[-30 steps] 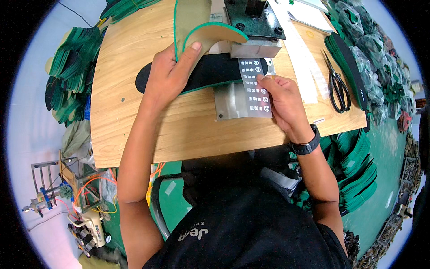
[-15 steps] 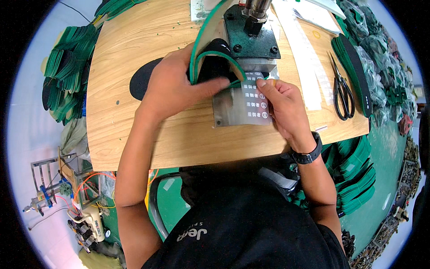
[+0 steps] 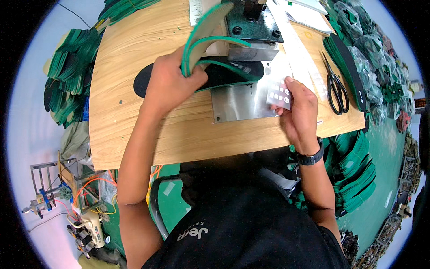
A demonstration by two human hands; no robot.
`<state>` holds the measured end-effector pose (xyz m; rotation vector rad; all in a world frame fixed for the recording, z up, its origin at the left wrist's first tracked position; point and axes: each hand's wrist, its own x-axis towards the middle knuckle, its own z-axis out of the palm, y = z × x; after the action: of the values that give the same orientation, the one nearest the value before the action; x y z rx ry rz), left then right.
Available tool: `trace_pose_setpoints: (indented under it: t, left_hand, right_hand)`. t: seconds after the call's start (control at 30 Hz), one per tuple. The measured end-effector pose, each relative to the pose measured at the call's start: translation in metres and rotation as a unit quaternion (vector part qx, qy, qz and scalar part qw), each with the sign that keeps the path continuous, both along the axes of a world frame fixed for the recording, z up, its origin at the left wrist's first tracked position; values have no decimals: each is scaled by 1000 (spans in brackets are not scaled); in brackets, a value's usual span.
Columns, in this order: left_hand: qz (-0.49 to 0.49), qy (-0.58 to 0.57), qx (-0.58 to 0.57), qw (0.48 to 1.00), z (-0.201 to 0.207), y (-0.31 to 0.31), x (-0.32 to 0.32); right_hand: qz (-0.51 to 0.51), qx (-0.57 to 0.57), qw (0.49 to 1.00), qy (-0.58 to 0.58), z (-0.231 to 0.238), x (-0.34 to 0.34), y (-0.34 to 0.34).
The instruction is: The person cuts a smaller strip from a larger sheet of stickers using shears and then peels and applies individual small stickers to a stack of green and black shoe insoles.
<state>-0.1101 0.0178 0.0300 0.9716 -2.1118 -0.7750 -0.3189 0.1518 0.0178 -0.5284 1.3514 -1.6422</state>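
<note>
My left hand point(image 3: 172, 83) is closed round several black insoles with green edges. Two of these insoles point(image 3: 207, 28) curl upward, showing pale undersides. Beneath them a black insole point(image 3: 224, 80) stretches over the metal plate point(image 3: 237, 107), with small light marks near its far right end. Between the thumb and fingers of my right hand point(image 3: 301, 110) is a small clear film sheet point(image 3: 278, 96) with white printed marks, held over the plate's right part. Just behind stands the press head point(image 3: 253, 27), with a metal block point(image 3: 253, 54) under it.
Black-handled scissors point(image 3: 337, 92) and a stack of insoles point(image 3: 347, 67) lie at the table's right. White paper strips point(image 3: 298, 54) run beside the press. More insole piles point(image 3: 67, 76) stand at the left, and others point(image 3: 351, 170) below the table's right edge.
My right hand has drawn the film sheet to the right, off the insole. My left hand has gone from spread to closed, and the curled insoles stand higher and more fanned out.
</note>
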Motion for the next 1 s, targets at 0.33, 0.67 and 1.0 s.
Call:
trace_pose_setpoints:
  t: [0.33,0.67,1.0]
  left_hand:
    - [49,177,116,976,-8,-11,16]
    - [87,119,85,986,-3,-3,12]
    - [-22,-134,-51,989,3,5,-3]
  right_hand:
    - [188,87,976,62,-1,9,-20]
    - [189,95,975,62,-4,6,-20]
    - [181,93,977,63,-5,8,-19]
